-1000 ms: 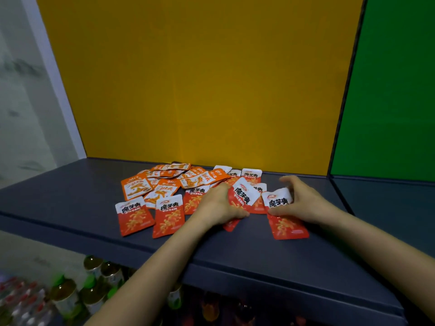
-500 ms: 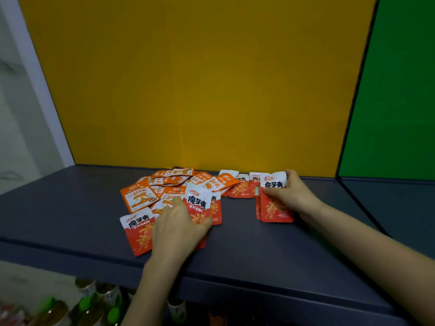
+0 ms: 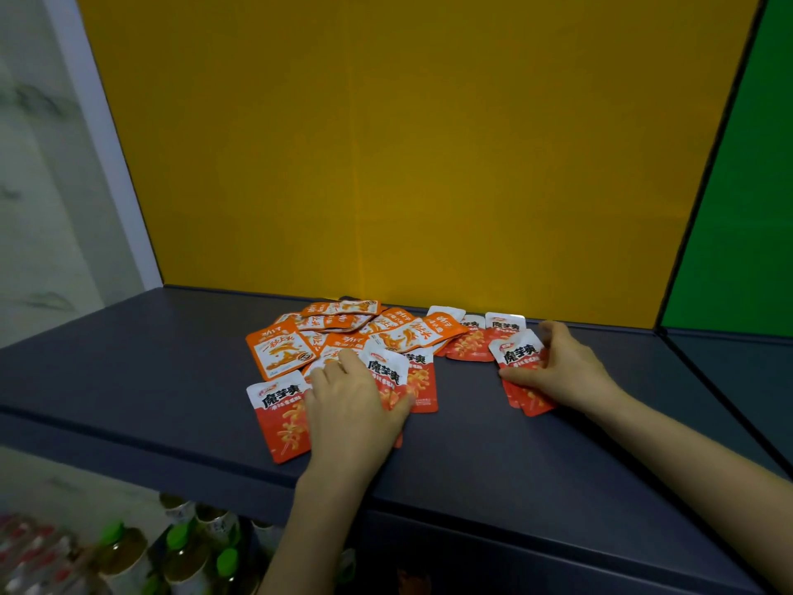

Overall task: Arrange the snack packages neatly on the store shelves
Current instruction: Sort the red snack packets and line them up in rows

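The packets (image 3: 279, 352), seemingly light, slick and floppy, lie heaped on the shelf (image 3: 128, 380); the left hand (image 3: 352, 410) presses flat on some, the right hand (image 3: 566, 371) pinches a small stack (image 3: 517, 357), best held by its edges.

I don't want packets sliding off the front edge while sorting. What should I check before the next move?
1. Right hand grips the red stack: ok, thumb on top.
2. Stack edges lined up: not ok, lower corners fan apart.
3. Left hand pinching a packet: cannot tell; it lies over the red packets.
4. Nearest red packet fully on the shelf: ok, but close to the front edge.
5. Orange packets tidy: not ok, an overlapping heap.
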`<move>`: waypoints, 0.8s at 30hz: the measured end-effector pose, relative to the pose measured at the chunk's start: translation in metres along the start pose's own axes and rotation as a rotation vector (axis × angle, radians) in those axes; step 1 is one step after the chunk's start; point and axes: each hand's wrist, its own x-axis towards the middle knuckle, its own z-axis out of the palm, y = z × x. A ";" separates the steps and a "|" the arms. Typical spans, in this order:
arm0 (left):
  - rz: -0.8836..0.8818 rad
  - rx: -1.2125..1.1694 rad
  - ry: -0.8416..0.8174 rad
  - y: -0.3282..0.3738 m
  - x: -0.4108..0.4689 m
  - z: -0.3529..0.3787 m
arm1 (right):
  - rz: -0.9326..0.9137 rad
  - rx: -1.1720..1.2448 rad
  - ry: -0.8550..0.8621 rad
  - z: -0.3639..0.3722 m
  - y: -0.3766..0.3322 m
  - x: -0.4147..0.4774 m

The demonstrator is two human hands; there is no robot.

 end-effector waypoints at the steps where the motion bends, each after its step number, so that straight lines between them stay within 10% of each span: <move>1: -0.003 -0.033 -0.010 -0.001 0.001 0.000 | 0.005 0.003 -0.002 -0.001 -0.001 0.000; 16: -0.028 -0.174 -0.165 -0.005 0.011 -0.014 | 0.029 0.115 -0.004 -0.009 -0.001 -0.005; 24: 0.008 -0.440 0.029 0.002 0.006 -0.018 | 0.033 0.180 0.001 -0.009 -0.003 -0.011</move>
